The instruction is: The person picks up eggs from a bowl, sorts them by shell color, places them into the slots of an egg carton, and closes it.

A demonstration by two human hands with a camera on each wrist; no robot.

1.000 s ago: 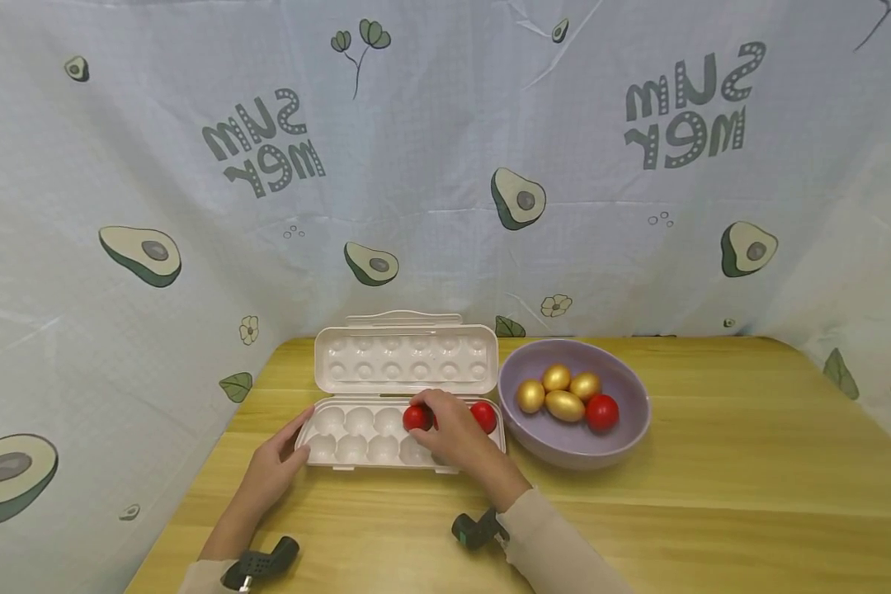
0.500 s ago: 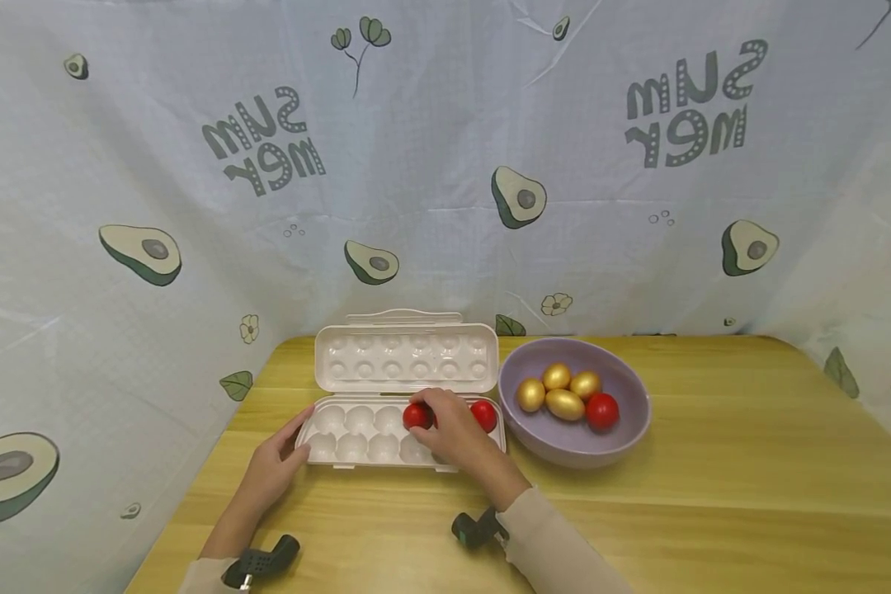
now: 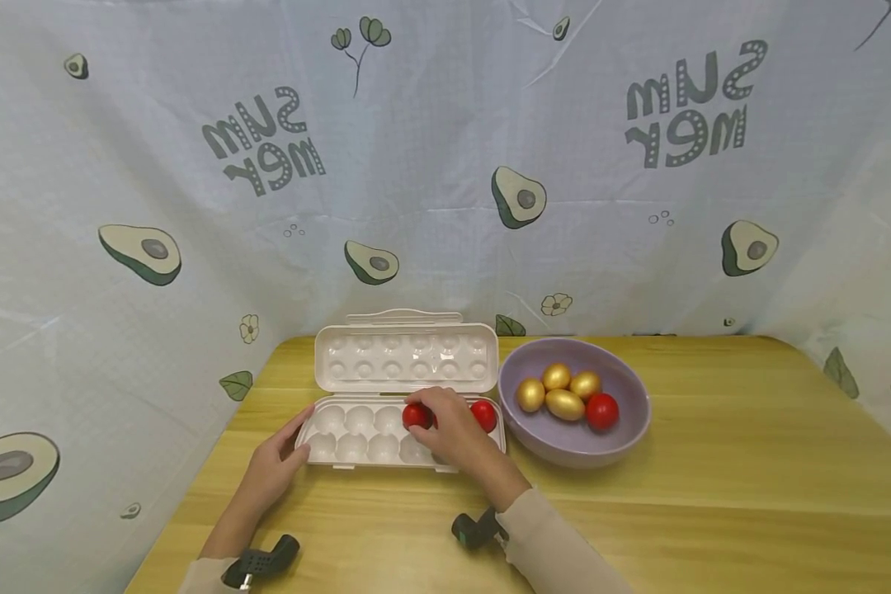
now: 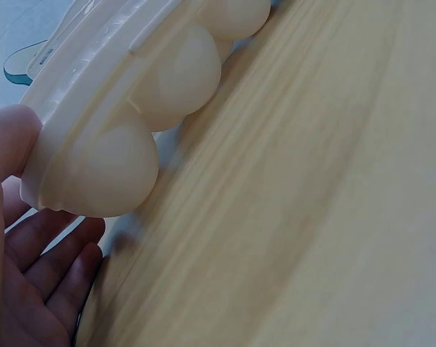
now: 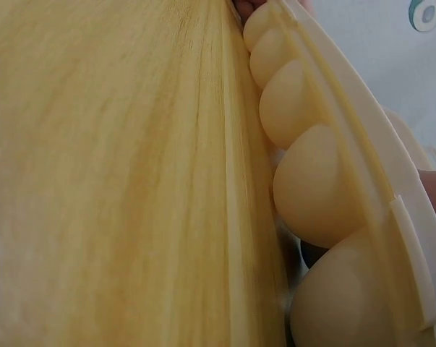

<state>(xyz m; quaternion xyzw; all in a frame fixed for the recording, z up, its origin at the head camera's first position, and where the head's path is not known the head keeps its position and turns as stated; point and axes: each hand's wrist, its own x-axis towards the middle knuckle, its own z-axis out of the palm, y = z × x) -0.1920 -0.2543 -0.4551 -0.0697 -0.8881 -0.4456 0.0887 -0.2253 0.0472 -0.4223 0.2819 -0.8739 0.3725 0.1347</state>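
1. Head view: the left hand spans the left end of the egg box, thumb at the near corner, forefinger toward the far one, lightly gripping it. The right hand reaches in from the near right, thumb and fingers bent round a red egg at the fourth cup of the back row, counted from the left; whether the egg is fully seated I cannot tell. Another red egg sits at the right end of that row. The raised lid stands along the box's back edge. Close against the right end is a purple bowl with four gold eggs and one red. The tabletop runs on widely to the bowl's right, and forward between the forearms; its back edge meets the curtain.

2. Left wrist view: the thumb lies over the box's end wall, the lower fingers loosely bent beneath; tabletop stretches away beside the rounded cups.

3. Right wrist view: cup undersides line the box's long edge beside the tabletop; just a sliver of hand shows at the right border, its grip hidden.
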